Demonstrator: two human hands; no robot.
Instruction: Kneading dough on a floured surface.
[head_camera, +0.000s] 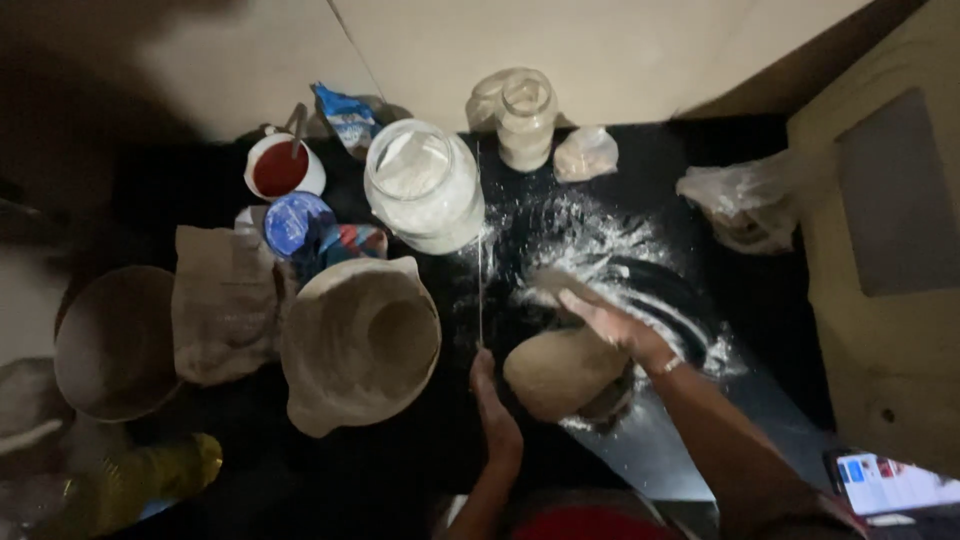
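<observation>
Tan dough ball (562, 372) — roundish, no clear axis — under flat, spread right hand (617, 325).

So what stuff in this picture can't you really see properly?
- Left hand: dim light in the head view; whether it touches the dough cannot be told.
- Right hand: its fingers are motion-blurred over the floury counter.
- Phone: cut off by the bottom-right edge.
- Round bowl at left: its contents are lost in shadow.
- Yellowish object, bottom left: too dark and blurred to identify.
</observation>
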